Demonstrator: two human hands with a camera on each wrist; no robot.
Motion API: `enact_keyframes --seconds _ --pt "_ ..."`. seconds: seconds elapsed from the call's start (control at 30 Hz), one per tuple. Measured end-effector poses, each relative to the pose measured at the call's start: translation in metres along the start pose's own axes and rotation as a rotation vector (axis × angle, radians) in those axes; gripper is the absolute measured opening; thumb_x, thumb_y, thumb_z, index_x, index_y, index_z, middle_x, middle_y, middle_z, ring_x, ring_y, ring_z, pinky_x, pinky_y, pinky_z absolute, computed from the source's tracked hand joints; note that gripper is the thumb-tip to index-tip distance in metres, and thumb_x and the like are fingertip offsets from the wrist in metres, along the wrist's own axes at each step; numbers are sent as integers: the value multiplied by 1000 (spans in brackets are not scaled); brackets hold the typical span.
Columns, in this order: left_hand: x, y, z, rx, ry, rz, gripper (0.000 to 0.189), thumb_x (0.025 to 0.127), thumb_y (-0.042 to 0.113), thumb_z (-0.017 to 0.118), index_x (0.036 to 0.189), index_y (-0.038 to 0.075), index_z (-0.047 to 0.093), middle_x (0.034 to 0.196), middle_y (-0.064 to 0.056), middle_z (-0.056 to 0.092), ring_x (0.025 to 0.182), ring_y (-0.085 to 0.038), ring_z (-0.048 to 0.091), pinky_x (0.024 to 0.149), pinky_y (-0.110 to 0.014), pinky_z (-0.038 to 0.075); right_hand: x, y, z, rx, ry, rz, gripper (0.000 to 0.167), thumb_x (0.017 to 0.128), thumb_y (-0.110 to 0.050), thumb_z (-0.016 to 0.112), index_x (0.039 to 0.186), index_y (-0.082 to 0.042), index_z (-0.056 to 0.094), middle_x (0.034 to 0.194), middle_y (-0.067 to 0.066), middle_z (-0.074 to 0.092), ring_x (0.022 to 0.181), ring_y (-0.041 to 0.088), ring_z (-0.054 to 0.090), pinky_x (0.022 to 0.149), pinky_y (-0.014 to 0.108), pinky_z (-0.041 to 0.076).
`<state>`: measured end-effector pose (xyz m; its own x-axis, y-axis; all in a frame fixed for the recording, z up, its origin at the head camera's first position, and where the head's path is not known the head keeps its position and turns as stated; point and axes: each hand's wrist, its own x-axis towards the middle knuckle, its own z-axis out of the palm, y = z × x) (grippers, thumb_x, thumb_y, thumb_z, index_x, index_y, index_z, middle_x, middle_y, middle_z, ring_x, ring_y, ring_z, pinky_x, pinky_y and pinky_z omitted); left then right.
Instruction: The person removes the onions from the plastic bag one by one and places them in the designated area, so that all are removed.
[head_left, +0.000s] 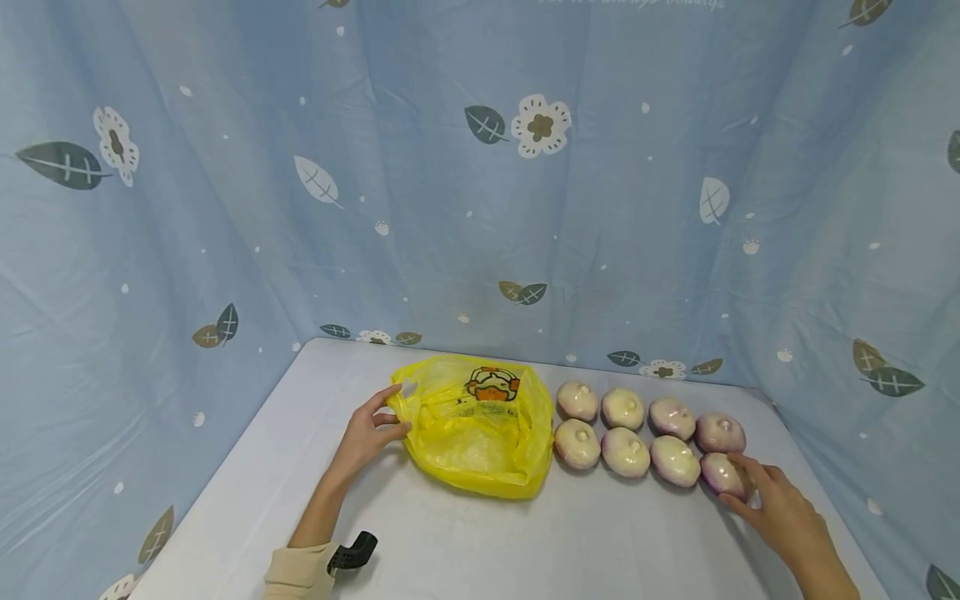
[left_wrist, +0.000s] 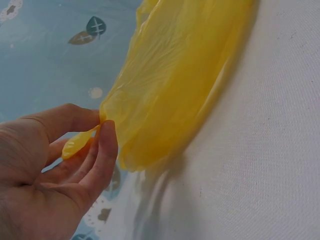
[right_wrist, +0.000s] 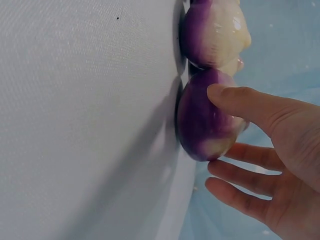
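Note:
A yellow plastic bag (head_left: 480, 454) with a printed duck lies with its mouth spread on the table. My left hand (head_left: 365, 437) pinches the bag's left edge between thumb and fingertip, as the left wrist view shows on the thin yellow film (left_wrist: 170, 90). To the bag's right, several purple-and-white turnips stand in two rows. Around the nearest right-end turnip (head_left: 722, 475) my right hand (head_left: 791, 517) has its thumb on one side and fingertips on the other. In the right wrist view this turnip (right_wrist: 197, 117) rests on the table, touching its neighbour (right_wrist: 205, 35).
The other turnips (head_left: 626, 452) sit close together, the leftmost right beside the bag. A white cloth covers the table (head_left: 480, 550). Blue curtains (head_left: 420, 208) with leaves and flowers enclose the back and sides. A black device (head_left: 354, 552) is strapped at the left wrist.

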<state>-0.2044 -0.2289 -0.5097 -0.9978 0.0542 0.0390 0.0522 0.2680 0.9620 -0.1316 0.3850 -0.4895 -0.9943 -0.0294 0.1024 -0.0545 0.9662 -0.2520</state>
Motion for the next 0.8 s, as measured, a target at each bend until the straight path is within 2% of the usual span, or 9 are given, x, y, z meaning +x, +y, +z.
enact_keyframes --seconds 0.23,0.63,0.8 --pt "0 2 2 -3 0 -11 73 83 8 76 147 19 43 147 -19 40 100 -31 68 74 -25 59 -1 0 5 0 70 -10 64 82 -37 77 132 -10 47 108 37 55 84 56 59 51 55 46" --pt "2 3 2 11 -3 -2 72 83 10 76 147 17 43 145 -19 42 99 -29 68 73 -23 58 -5 0 11 1 121 -17 64 82 -34 78 132 -10 46 107 39 54 82 56 59 49 55 45" --pt "1 4 0 16 -8 7 73 84 11 76 148 19 42 147 -19 40 99 -28 68 74 -24 58 -6 0 10 2 87 -3 65 84 -36 76 135 -10 44 109 40 53 85 58 58 50 57 46"
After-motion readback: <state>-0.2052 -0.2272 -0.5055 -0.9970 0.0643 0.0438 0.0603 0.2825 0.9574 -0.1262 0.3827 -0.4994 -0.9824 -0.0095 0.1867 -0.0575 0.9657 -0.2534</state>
